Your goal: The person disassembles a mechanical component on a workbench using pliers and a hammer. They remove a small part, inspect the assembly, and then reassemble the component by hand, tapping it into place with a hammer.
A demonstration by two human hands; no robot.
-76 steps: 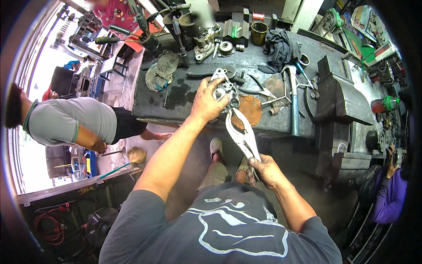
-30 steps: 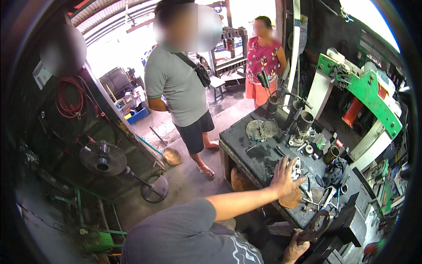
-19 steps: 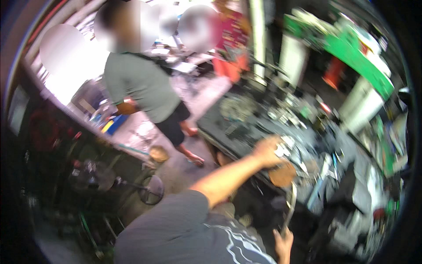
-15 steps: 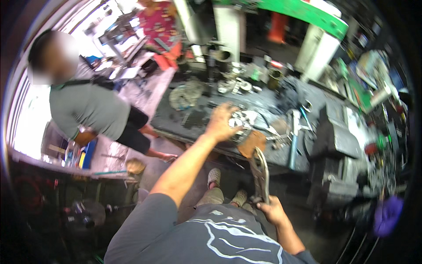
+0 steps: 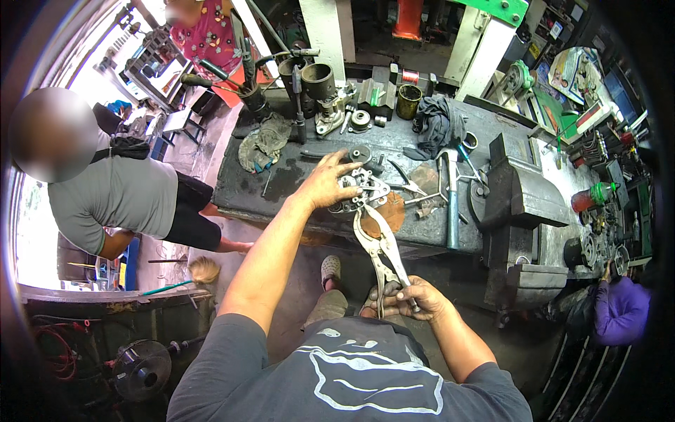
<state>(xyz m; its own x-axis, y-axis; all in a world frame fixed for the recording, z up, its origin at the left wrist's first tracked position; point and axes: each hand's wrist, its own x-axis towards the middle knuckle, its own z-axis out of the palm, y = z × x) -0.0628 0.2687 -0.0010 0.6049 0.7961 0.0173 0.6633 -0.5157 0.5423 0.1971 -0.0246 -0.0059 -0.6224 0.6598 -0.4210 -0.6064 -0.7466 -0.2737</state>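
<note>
My left hand (image 5: 325, 183) rests over a silver cast-metal part (image 5: 370, 188) near the bench's front edge, its fingers curled around the part's left and far side. In my right hand (image 5: 422, 298), close to my body, are large locking pliers (image 5: 387, 254), gripped near the handle ends with the handles spread. The pliers' curved jaws reach the near side of the metal part; whether they clamp it I cannot tell. Under the jaws and part lies a round brown disc (image 5: 389, 214). A smaller pair of pliers (image 5: 408, 180) lies just beyond.
A blue-handled hammer (image 5: 452, 204) lies right of the disc, before a large bench vise (image 5: 531, 204). Dark rags (image 5: 439, 126), a dirty glove (image 5: 264, 144) and metal cylinders (image 5: 318, 83) sit farther back. One person (image 5: 126, 197) stands left; another in purple (image 5: 622, 309) is far right.
The pliers' jaws have moved from the brown disc's edge up and left to the metal part. My left hand stays on the part. The whole view has shifted.
</note>
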